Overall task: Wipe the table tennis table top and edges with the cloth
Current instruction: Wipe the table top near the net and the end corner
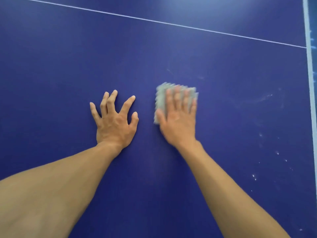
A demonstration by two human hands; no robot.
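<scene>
Forearms: both bare, reaching from the lower frame edge over the blue table top (pixel 51 66).
White specks (pixel 253 176): scattered on the surface, right of the right forearm.
Left hand (pixel 115 124): fingers spread and arched, tips touching the surface; holds nothing.
Right hand (pixel 178 121): flat, fingers straight and close together, pressing on the cloth; blurred.
Cloth (pixel 161 98): pale grey-green pad, flat on the table under the right fingers.
Smears (pixel 264 97): faint, right of the cloth.
Thin white line (pixel 154 20): crosses the far surface diagonally.
White border band (pixel 309 66): along the right edge.
</scene>
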